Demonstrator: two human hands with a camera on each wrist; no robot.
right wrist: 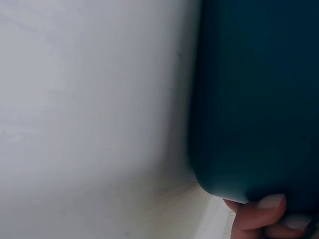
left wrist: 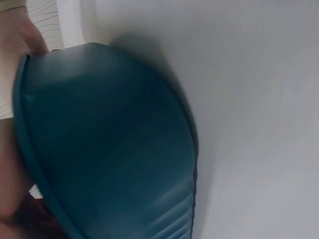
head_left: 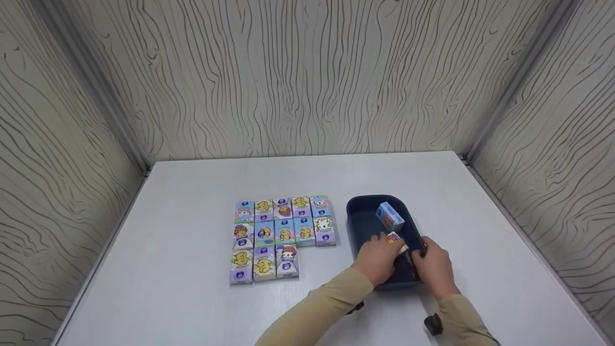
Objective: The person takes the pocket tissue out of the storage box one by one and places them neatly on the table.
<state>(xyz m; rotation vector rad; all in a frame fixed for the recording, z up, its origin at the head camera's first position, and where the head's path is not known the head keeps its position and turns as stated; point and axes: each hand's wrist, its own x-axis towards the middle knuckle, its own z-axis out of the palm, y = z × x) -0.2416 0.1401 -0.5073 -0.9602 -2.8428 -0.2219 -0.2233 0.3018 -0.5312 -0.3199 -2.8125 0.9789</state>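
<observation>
A dark blue plastic bin (head_left: 366,226) stands on the table; its outer side wall (left wrist: 109,139) fills much of the left wrist view. My left hand (head_left: 377,259) reaches down inside it, fingers and thumb around a small printed box (head_left: 396,239), which is partly hidden by them. Farther back in the bin lies another small box (head_left: 389,216), blue and purple with a cartoon print. My right hand (head_left: 435,266) grips the bin's right rim. In the right wrist view its fingertips (right wrist: 271,201) curl against the bin's wall.
Left of the bin, several small cartoon-printed boxes (head_left: 284,231) lie side by side in three rows on the white table (head_left: 182,240); the front row is shorter. Wood-patterned panels (head_left: 307,81) enclose the table at the back and both sides.
</observation>
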